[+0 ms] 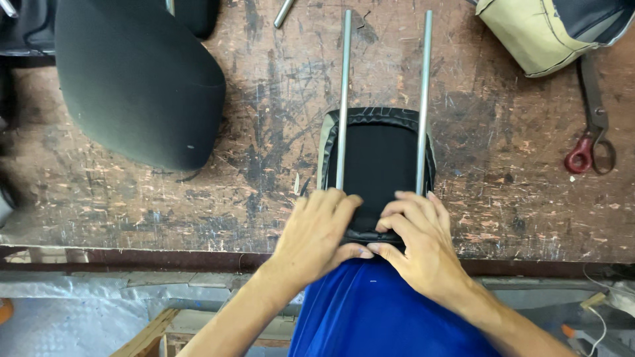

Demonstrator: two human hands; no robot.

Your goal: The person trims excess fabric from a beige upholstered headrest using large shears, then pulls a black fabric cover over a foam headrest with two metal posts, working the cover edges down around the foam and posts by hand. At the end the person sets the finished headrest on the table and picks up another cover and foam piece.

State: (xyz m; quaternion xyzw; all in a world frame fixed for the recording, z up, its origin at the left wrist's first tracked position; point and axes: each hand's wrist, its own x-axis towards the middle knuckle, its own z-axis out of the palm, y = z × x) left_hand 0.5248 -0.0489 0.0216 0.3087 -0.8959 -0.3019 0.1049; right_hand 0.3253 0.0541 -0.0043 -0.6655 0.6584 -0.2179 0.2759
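The headrest (378, 173) lies flat at the near edge of the counter (264, 165), its two metal rods (343, 99) pointing away from the person. Both hands work the near end, where the black cover is gathered.

Left hand (317, 238): fingers curled over the near edge of the cover, thumb pressing underneath; grasping the cover material. Right hand (417, 241): fingers bent over the same edge just beside the left hand, pinching the cover.

Risks, judged from this position:

- Slip off the edge. The headrest sits close to the counter edge and against the person's body. A hard pull toward the body could drag it off the counter.
- Uneven seating. The cover shows wrinkles along the far rim. Pulling at the middle only could leave the corners loose or twisted.
- Tearing. Both hands load a short stretch of seam; excess force could split the stitching.
- Rod swing. The rods are free; if the headrest pivots, they could strike the foam cushion (132, 79) to the left.
- The scissors (592, 142) lie well apart at right, outside the working area.
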